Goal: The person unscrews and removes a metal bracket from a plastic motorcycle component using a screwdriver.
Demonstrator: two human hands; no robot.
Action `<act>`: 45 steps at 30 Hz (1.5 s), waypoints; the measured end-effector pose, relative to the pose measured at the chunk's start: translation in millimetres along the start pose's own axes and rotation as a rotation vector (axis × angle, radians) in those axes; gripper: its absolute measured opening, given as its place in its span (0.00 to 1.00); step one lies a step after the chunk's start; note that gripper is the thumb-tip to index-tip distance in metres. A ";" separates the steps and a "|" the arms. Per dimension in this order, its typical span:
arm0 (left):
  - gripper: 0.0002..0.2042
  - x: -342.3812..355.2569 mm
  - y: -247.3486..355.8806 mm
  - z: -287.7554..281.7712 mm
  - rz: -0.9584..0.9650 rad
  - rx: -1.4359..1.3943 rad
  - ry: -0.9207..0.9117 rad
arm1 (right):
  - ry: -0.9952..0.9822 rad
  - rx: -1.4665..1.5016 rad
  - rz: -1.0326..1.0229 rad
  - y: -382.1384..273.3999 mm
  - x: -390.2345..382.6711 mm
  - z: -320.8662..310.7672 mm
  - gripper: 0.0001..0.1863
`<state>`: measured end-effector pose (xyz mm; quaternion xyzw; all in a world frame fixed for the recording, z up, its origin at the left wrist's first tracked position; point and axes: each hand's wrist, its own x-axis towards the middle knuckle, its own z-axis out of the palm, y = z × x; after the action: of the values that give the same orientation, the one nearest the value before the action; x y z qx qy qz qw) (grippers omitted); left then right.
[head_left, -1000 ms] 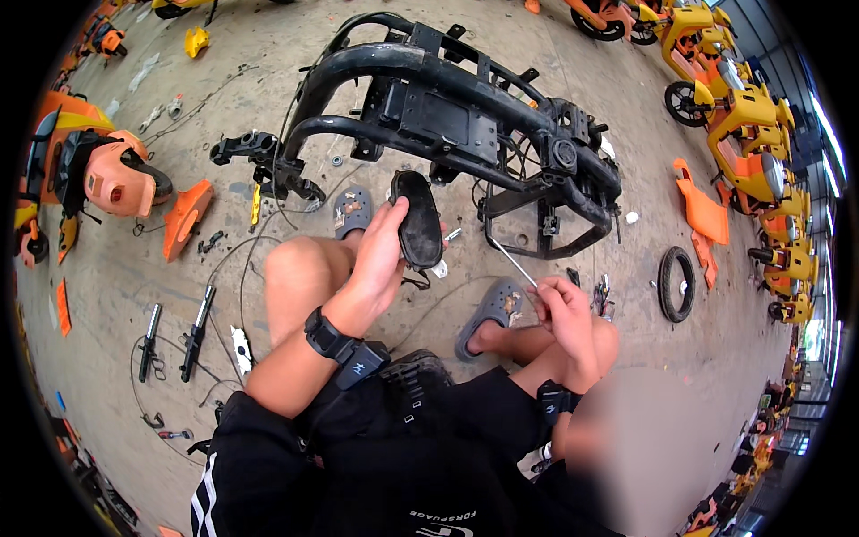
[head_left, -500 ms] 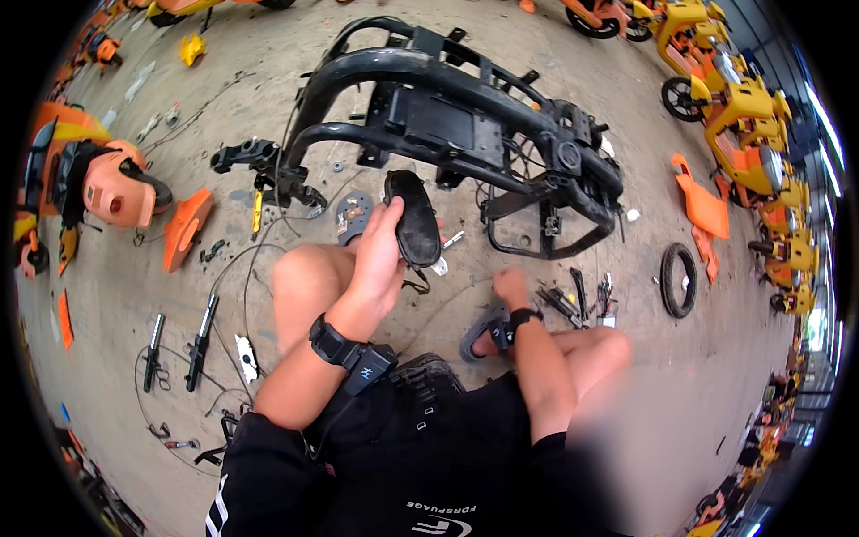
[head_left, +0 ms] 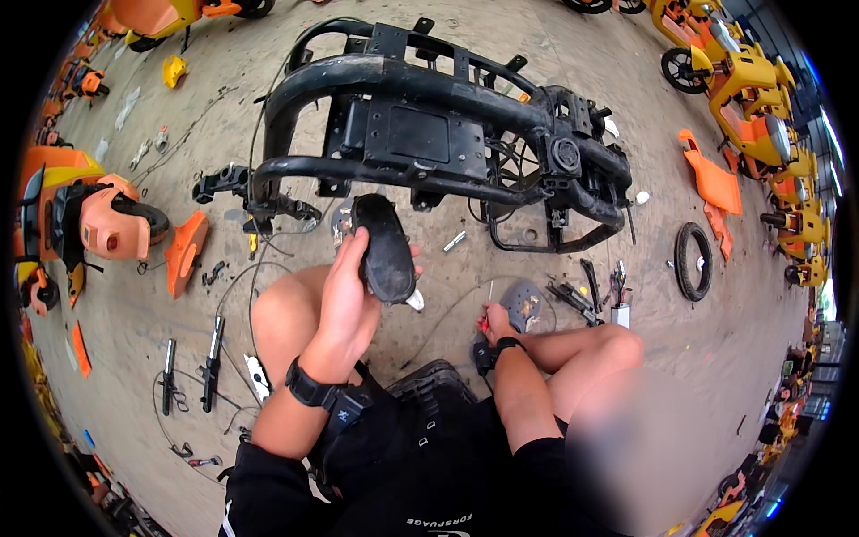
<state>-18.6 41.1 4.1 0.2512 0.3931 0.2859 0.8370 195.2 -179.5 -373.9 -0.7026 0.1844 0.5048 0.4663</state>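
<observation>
My left hand (head_left: 344, 300) grips a black oval plastic cover (head_left: 385, 249) and holds it up in front of my left knee. Beyond it lies a black scooter frame (head_left: 429, 134) on the concrete floor. My right hand (head_left: 495, 319) reaches down to the floor by my right foot and closes on a small red-handled tool (head_left: 484, 324), next to a grey sandal (head_left: 522, 305). A thin cable (head_left: 447, 313) curves across the floor between my legs. A black watch sits on each wrist.
Small tools and bolts (head_left: 591, 291) lie right of the sandal. A black tyre (head_left: 693, 259) and orange panels (head_left: 711, 183) sit at the right, yellow scooters (head_left: 761, 98) behind them. Orange body parts (head_left: 107, 224) and two black shock absorbers (head_left: 190, 362) lie at the left.
My right hand has dropped from knee height, where it held a thin rod, to the floor by the sandal. My left hand has kept the black cover raised, tilting it slightly.
</observation>
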 end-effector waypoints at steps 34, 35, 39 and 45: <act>0.16 4.4 -36.2 30.7 -0.070 -0.180 -0.046 | 0.439 -1.228 -0.352 -66.1 -19.7 55.3 0.21; 0.16 10.4 -41.8 33.2 -0.032 -0.114 -0.042 | 0.458 -1.230 -0.344 -67.5 -21.8 49.4 0.21; 0.17 9.8 -48.7 40.0 0.014 0.013 -0.014 | 0.428 -1.358 -0.336 -76.1 -29.4 28.4 0.21; 0.27 24.0 -68.9 52.3 0.089 0.161 0.001 | 0.226 -1.716 -0.278 -78.5 -48.0 -16.6 0.22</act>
<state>55.3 -1.9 -23.2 0.3348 0.4035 0.2904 0.8005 241.1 -164.6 -293.9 -0.8728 -0.3012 0.3355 -0.1871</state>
